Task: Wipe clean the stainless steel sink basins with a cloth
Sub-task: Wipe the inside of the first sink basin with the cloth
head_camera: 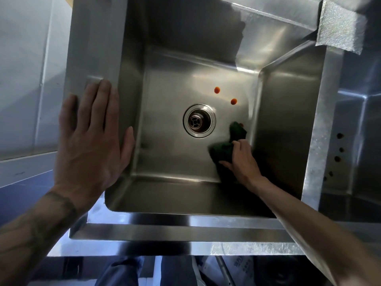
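A deep stainless steel sink basin (169, 83) fills the view, with a round drain (199, 120) in the middle of its floor. Two orange-red spots (217, 90) (233, 101) lie on the floor beyond the drain, to its right. My right hand (242, 162) reaches down into the basin and grips a dark green cloth (223, 147) against the floor at the right, near the right wall. A small orange bit shows at the cloth's far tip. My left hand (90, 141) rests flat with straight fingers on the basin's left rim.
A second steel basin (358, 141) lies to the right, behind a dividing rim with a row of small holes (338, 147). A grey scouring pad (340, 27) hangs over the far right rim. A pale wall panel stands at the left.
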The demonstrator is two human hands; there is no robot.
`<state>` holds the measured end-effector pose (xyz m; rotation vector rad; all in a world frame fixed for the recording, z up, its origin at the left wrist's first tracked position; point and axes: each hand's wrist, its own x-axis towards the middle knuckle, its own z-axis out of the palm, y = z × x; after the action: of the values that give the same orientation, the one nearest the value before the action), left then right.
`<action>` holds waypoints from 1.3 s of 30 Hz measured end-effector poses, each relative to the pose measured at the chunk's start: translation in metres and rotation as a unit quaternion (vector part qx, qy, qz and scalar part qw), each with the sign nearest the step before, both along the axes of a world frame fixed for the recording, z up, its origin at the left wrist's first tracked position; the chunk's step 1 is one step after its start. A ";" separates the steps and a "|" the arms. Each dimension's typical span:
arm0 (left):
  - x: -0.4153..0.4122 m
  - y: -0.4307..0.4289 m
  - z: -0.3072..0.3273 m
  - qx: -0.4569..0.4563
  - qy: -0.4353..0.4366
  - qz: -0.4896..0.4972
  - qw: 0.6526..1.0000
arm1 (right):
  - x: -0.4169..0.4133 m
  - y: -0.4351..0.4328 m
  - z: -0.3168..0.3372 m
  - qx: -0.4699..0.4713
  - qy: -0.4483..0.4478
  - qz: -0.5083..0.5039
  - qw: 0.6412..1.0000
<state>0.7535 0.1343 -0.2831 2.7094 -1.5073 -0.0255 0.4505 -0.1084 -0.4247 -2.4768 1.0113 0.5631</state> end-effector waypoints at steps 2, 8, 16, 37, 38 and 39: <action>0.001 0.000 0.000 0.002 0.001 -0.001 1.000 | 0.002 -0.008 -0.002 0.004 -0.010 0.029 1.000; 0.001 0.000 -0.001 -0.001 0.003 0.001 1.000 | 0.015 0.003 -0.008 -0.026 -0.036 -0.087 0.995; 0.001 -0.001 -0.001 0.004 -0.004 0.001 1.000 | 0.039 -0.031 -0.016 -0.151 0.008 -0.174 0.973; 0.000 -0.002 0.000 0.009 -0.014 0.000 1.000 | 0.032 -0.023 -0.036 -0.182 -0.026 0.054 0.981; 0.000 -0.002 0.000 0.010 -0.015 0.002 1.000 | 0.036 -0.030 -0.036 -0.185 -0.027 0.030 0.982; 0.000 -0.002 0.000 0.009 -0.016 0.003 1.000 | 0.043 -0.036 -0.036 -0.191 -0.033 -0.029 0.981</action>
<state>0.7539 0.1320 -0.2836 2.7415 -1.5136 0.0042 0.4938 -0.1444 -0.4606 -2.7607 1.2586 0.2871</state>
